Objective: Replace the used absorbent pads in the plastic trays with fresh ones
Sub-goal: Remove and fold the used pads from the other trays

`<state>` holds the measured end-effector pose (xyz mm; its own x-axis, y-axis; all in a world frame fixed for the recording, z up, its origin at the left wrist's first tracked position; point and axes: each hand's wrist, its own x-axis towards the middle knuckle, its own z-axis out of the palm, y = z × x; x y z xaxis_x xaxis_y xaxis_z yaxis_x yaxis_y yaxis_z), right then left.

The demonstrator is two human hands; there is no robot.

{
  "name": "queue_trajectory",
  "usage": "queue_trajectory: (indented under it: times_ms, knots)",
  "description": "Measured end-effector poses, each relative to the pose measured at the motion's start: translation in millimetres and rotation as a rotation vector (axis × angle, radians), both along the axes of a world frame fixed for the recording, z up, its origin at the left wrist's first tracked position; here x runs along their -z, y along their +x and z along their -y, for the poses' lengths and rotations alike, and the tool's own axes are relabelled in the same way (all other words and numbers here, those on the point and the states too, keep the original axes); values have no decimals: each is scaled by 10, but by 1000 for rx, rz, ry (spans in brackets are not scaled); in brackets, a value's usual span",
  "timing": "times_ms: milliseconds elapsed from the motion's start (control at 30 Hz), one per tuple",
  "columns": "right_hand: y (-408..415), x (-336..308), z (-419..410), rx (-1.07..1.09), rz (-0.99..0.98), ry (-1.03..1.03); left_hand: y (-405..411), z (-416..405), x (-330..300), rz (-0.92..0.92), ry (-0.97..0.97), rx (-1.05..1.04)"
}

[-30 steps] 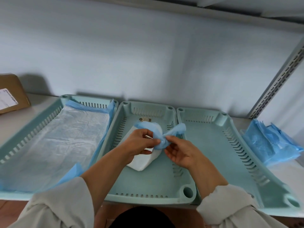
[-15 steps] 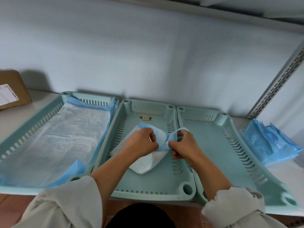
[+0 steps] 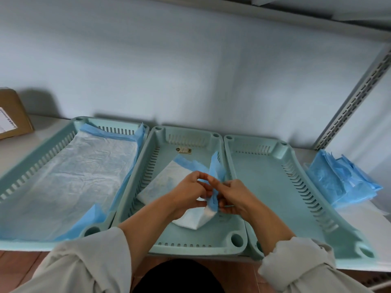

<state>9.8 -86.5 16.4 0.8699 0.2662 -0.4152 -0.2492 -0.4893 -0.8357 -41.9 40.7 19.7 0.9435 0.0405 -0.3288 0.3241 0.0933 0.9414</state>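
Three pale green plastic trays stand side by side on the shelf. In the left tray (image 3: 25,172) a white pad with blue edges (image 3: 80,172) lies spread flat. Over the middle tray (image 3: 160,248) my left hand (image 3: 188,195) and my right hand (image 3: 234,197) both pinch the blue edge of a folded white and blue pad (image 3: 165,178), which is partly unfolded and rests on the tray floor. The right tray (image 3: 273,197) holds no pad.
A stack of folded blue pads (image 3: 340,178) lies on the shelf right of the trays. A brown cardboard box (image 3: 12,115) sits at the far left. A slotted metal shelf post (image 3: 355,96) rises at the right, with the wall close behind.
My hands have shifted slightly right and lower over the middle tray. The folded pad has opened further, with a blue flap now standing up behind my fingers.
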Motion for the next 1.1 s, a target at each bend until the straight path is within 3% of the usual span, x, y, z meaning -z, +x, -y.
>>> queue_trajectory:
  times_ms: [133, 233, 300, 367, 433, 533, 600, 700, 833, 1000, 1100]
  knots:
    - [-5, 26, 21, -96, -66, -82, 43, 3, 81, -49, -233, -227]
    - [18, -10, -6, -36, -37, -32, 48, 30, 83, -37, -251, -272]
    - [61, -50, -22, 117, -13, 112, 42, 4, 85, 12, -94, -240]
    - [94, -96, -32, 229, -26, 299, 7, -23, 86, 38, 185, 4]
    - [68, -161, -42, 207, -31, 364, -26, 13, 134, 79, 374, 198]
    - [-20, -255, -67, 42, 10, 381, -42, 43, 132, 268, 439, -36]
    - [11, -274, -44, 56, 127, 397, -28, -51, 84, 293, 384, -199]
    - [218, -174, 71, 177, 323, 221, -61, -260, 1, 156, 179, -184]
    - [368, 67, 113, 19, 208, -30, -135, -470, 5, -22, -64, -66]
    - [329, 109, -26, -127, 191, -67, -121, -667, 23, -47, -279, -229]
    - [332, 147, -95, -199, 239, -229, -116, -757, 99, -170, -259, -405]
